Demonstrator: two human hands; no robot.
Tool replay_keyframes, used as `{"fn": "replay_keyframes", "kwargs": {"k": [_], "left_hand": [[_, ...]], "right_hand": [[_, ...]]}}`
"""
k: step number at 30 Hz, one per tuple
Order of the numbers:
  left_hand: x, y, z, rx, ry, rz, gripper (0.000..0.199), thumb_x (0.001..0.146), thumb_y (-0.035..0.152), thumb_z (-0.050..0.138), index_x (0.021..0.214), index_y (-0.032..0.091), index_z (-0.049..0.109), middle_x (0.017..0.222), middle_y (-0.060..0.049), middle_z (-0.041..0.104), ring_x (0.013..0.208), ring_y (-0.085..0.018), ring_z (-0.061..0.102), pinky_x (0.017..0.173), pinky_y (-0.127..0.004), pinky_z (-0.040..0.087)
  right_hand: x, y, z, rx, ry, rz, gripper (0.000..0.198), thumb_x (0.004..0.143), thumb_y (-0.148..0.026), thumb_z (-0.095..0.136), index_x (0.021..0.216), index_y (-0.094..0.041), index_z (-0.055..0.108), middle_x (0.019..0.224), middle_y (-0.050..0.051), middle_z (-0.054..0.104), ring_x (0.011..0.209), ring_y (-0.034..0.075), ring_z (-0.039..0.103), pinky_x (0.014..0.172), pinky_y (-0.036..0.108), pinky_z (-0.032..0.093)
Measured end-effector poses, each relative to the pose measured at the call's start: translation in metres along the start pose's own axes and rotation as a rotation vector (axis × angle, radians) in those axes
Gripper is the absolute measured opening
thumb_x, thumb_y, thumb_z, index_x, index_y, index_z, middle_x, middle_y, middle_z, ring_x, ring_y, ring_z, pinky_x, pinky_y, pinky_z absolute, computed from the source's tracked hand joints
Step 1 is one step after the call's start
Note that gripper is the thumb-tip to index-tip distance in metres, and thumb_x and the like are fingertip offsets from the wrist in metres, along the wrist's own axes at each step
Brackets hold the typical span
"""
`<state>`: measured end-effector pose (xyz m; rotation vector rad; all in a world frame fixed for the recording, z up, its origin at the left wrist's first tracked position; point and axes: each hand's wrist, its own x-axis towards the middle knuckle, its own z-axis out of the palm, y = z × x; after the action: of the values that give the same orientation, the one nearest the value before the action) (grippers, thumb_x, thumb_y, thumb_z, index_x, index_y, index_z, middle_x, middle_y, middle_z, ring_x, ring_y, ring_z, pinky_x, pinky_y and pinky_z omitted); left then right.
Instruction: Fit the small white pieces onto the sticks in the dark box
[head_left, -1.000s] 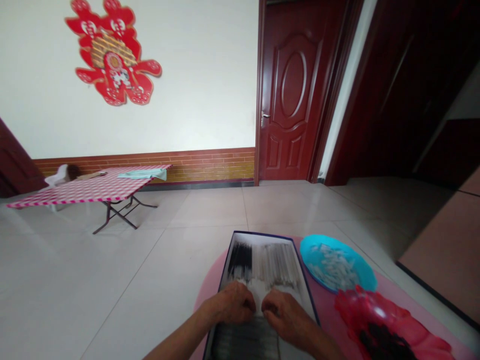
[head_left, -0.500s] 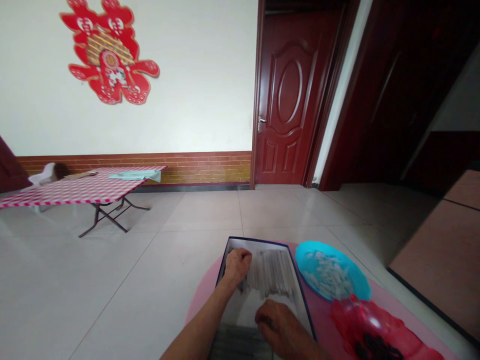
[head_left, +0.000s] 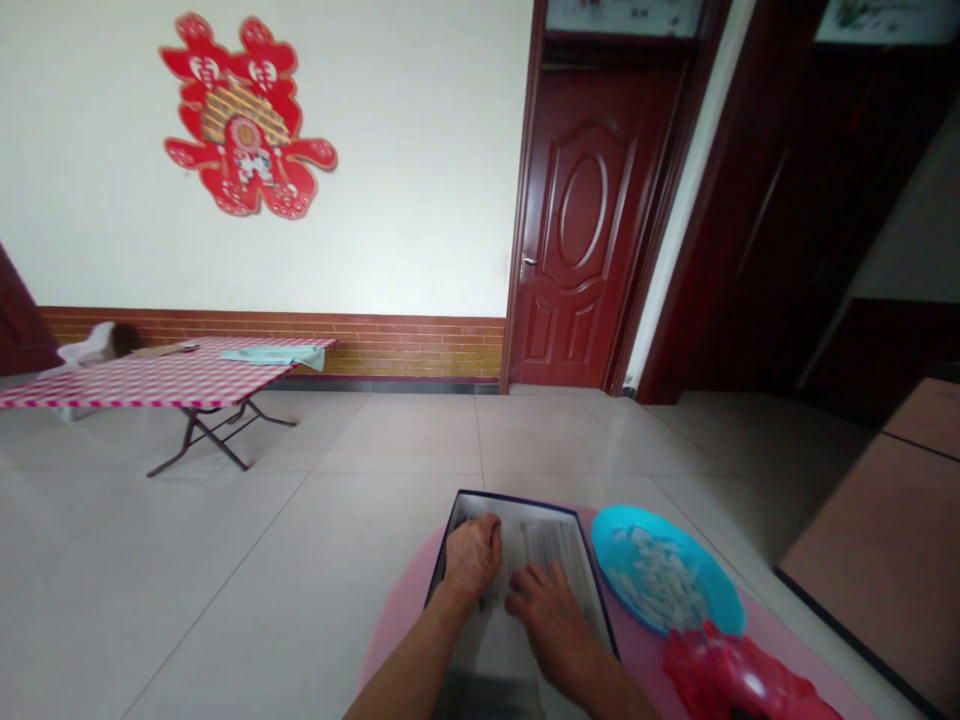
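A shallow box [head_left: 517, 508] with a dark blue rim stands in front of me. Thin greyish sticks [head_left: 553, 541] lie side by side across its far half, and a second, blurred grey bundle [head_left: 491, 695] shows at the near end. My left hand [head_left: 474, 556] is over the left part of the far row, its fingers curled closed; whatever they hold is hidden. My right hand [head_left: 551, 612] reaches over the near ends of the sticks, fingers slightly bent and apart, with nothing visible in them.
The box rests on a round pink table [head_left: 409, 600]. To its right are a blue basin [head_left: 606, 530] of whitish small pieces and a red plastic bag [head_left: 739, 675]. Farther off stand a low table with a checked cloth [head_left: 142, 380] and a brown panel-like surface [head_left: 870, 560].
My right hand has moved forward from the box's near part to the stick row, and its fingers have spread. My left hand stays at the row's left side. The view has tilted slightly up.
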<state>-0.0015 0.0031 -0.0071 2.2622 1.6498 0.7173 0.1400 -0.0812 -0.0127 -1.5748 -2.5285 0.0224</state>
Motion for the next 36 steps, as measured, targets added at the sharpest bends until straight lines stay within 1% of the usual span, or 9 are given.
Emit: {"fn": "replay_keyframes", "kwargs": {"k": [4, 8, 11, 14, 19, 28, 32, 36], "left_hand": [[0.001, -0.001, 0.0, 0.018, 0.038, -0.024, 0.028, 0.094, 0.023, 0.039, 0.104, 0.02, 0.065, 0.093, -0.009, 0.074, 0.089, -0.021, 0.068, 0.08, -0.027, 0.046], [0.001, -0.003, 0.0, 0.033, 0.059, -0.039, 0.027, 0.095, 0.023, 0.04, 0.104, 0.021, 0.066, 0.093, -0.008, 0.074, 0.089, -0.02, 0.068, 0.08, -0.027, 0.046], [0.002, -0.004, 0.0, 0.043, 0.067, -0.045, 0.028, 0.094, 0.023, 0.04, 0.105, 0.02, 0.066, 0.092, -0.008, 0.074, 0.087, -0.02, 0.069, 0.078, -0.027, 0.047], [0.002, -0.005, 0.0, 0.05, 0.074, -0.049, 0.028, 0.094, 0.023, 0.041, 0.106, 0.02, 0.066, 0.092, -0.008, 0.075, 0.087, -0.021, 0.069, 0.077, -0.028, 0.047], [0.002, -0.005, 0.0, 0.055, 0.079, -0.043, 0.027, 0.094, 0.023, 0.041, 0.106, 0.021, 0.065, 0.091, -0.007, 0.075, 0.086, -0.021, 0.07, 0.076, -0.027, 0.048], [0.002, -0.005, 0.001, 0.051, 0.095, -0.037, 0.026, 0.093, 0.023, 0.042, 0.103, 0.02, 0.067, 0.089, -0.008, 0.075, 0.085, -0.022, 0.07, 0.076, -0.028, 0.048], [0.001, -0.004, 0.0, 0.059, 0.089, -0.048, 0.027, 0.094, 0.023, 0.042, 0.104, 0.021, 0.067, 0.089, -0.007, 0.075, 0.086, -0.021, 0.07, 0.077, -0.028, 0.047], [0.001, -0.003, -0.002, 0.069, 0.078, -0.061, 0.027, 0.094, 0.023, 0.041, 0.103, 0.021, 0.067, 0.088, -0.007, 0.075, 0.086, -0.021, 0.07, 0.077, -0.028, 0.048]], "right_hand": [[0.011, 0.003, 0.009, -0.072, -0.049, -0.01, 0.025, 0.087, -0.011, 0.047, 0.083, -0.021, 0.069, 0.101, 0.006, 0.064, 0.103, 0.025, 0.053, 0.099, 0.05, 0.03], [0.017, 0.008, 0.009, -0.119, -0.007, -0.019, 0.023, 0.09, -0.014, 0.048, 0.084, -0.021, 0.069, 0.097, 0.005, 0.065, 0.1, 0.024, 0.054, 0.097, 0.047, 0.032], [0.017, 0.01, 0.01, -0.115, 0.023, -0.018, 0.023, 0.089, -0.011, 0.048, 0.084, -0.022, 0.068, 0.096, 0.004, 0.065, 0.098, 0.023, 0.055, 0.095, 0.045, 0.034], [0.016, 0.01, 0.012, -0.112, 0.05, -0.01, 0.024, 0.085, -0.006, 0.049, 0.088, -0.022, 0.067, 0.1, 0.004, 0.064, 0.098, 0.022, 0.055, 0.092, 0.042, 0.036], [0.017, 0.01, 0.016, -0.149, 0.035, 0.014, 0.022, 0.086, -0.006, 0.049, 0.087, -0.02, 0.065, 0.098, 0.004, 0.064, 0.093, 0.022, 0.056, 0.082, 0.036, 0.039], [0.019, 0.012, 0.019, -0.183, 0.128, -0.023, 0.023, 0.083, -0.002, 0.052, 0.082, -0.021, 0.066, 0.091, 0.003, 0.065, 0.085, 0.021, 0.055, 0.075, 0.034, 0.036], [0.018, 0.011, 0.018, -0.148, 0.183, -0.023, 0.025, 0.084, -0.001, 0.051, 0.081, -0.021, 0.065, 0.089, 0.002, 0.064, 0.08, 0.019, 0.054, 0.073, 0.033, 0.036], [0.016, 0.013, 0.021, -0.087, 0.216, -0.017, 0.021, 0.084, -0.003, 0.054, 0.08, -0.021, 0.063, 0.089, 0.001, 0.063, 0.079, 0.018, 0.052, 0.071, 0.031, 0.037]]}}
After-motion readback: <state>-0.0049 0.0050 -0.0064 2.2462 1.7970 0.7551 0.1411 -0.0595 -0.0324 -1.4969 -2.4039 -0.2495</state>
